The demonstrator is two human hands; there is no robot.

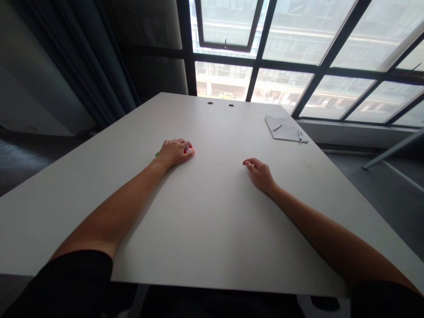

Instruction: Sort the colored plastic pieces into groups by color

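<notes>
My left hand (174, 151) rests on the white table (198, 212), its fingers curled down over a small red and white object (188, 149). Part of that object shows between thumb and fingers, and the palm hides the rest. A bit of green (157, 154) peeks out at the other side of this hand; whether it belongs to the same object I cannot tell. To the right, my right hand (260, 173) lies on the tabletop with fingers bent in and the thumb against the index finger. What it holds, if anything, is hidden.
Papers (283, 128) lie at the table's far right, with a pen (277, 127) and another pen-like item (300, 136) on them. Two round holes (210, 103) mark the far edge. Beyond stand a large window (228, 79) and a dark curtain (109, 66).
</notes>
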